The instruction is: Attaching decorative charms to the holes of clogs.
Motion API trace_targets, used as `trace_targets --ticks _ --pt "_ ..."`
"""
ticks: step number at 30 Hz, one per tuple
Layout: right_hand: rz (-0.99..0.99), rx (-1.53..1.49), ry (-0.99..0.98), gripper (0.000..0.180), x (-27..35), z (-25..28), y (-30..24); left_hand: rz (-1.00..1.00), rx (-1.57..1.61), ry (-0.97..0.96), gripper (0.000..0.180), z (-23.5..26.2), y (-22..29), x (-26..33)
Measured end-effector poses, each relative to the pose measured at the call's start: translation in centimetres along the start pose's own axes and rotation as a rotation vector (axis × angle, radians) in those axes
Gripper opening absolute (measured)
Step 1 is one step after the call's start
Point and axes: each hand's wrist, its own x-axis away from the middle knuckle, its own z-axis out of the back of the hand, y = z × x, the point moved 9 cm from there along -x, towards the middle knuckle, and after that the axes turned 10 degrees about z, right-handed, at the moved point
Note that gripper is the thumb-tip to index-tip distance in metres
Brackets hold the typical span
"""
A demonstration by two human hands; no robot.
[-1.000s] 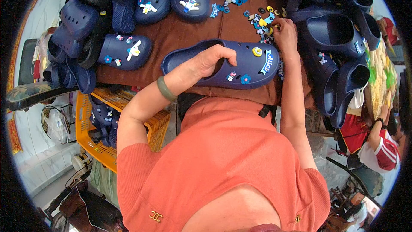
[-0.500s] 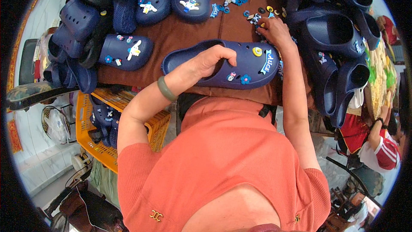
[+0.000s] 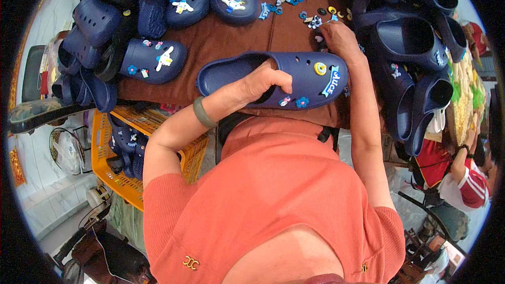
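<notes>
While the brown counter [image 3: 231,37] carries many finished navy clogs with charms, the clog [image 3: 294,76] lying near its front edge is only partly dressed: a yellow ring, a blue banner and two small flowers sit on its toe, with holes left bare. The left hand [image 3: 263,81] grips its opening; the right hand [image 3: 339,39] pinches among the loose charms [image 3: 315,21] just beyond.

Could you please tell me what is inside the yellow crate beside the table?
The yellow crate holds several navy clogs, some with small coloured charms. The brown table edge covers the crate's far part, and the person's left arm covers its right side, so the rest is hidden.
</notes>
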Motion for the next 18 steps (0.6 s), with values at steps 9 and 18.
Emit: trace_targets --ticks 9,18 --pt "0.154 -0.575 0.365 0.015 4.0 6.7 -7.6 -0.019 -0.053 0.12 0.018 1.7 -0.1 -0.5" --pt "0.229 -0.531 0.396 0.012 5.5 6.1 -10.6 -0.107 -0.169 0.11 0.017 2.2 0.5 -1.3"
